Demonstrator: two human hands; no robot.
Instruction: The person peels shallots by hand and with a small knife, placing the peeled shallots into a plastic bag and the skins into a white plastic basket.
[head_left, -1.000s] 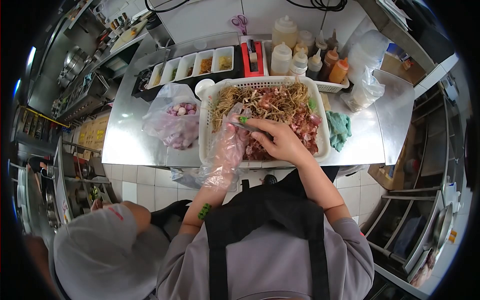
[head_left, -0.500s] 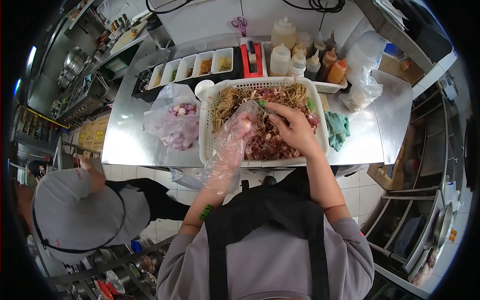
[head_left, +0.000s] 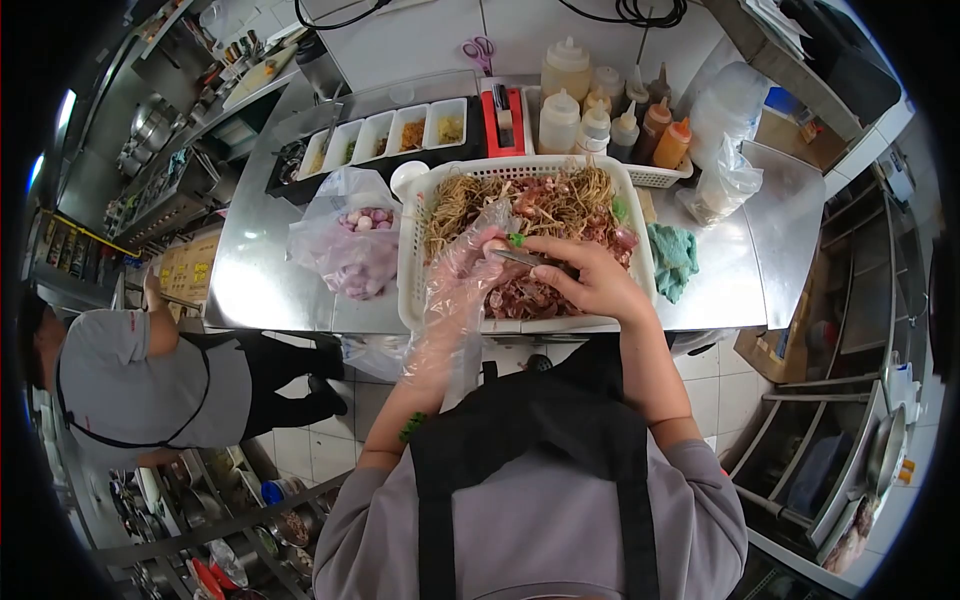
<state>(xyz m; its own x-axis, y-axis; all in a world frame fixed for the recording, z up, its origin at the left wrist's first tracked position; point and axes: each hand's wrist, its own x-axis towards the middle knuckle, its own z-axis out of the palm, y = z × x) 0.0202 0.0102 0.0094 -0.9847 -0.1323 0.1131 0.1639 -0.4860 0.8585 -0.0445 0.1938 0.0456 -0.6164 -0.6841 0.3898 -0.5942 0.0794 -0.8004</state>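
Over a white basket (head_left: 412, 290) of dry roots and reddish-brown peelings, my two hands meet. A clear plastic bag covers my left hand (head_left: 478, 262), whose fingers are closed on a small pale shallot. My right hand (head_left: 590, 280) grips a small knife (head_left: 515, 257), its blade pointing left at the shallot. Something green wraps the tip of my right index finger, which touches my left fingertips. Left of the basket, an open plastic bag (head_left: 345, 240) contains purple shallots (head_left: 366, 219).
Sauce bottles (head_left: 560, 122) stand behind the basket, beside a red holder (head_left: 503, 118). White trays (head_left: 410, 128) hold chopped ingredients at the back left. A green cloth (head_left: 674, 262) lies right of the basket. A co-worker (head_left: 150, 375) stands at the left.
My right hand has turned and moved slightly down, and the knife blade now shows against the shallot. My left hand has shifted slightly. The co-worker has moved left, with more of the legs showing.
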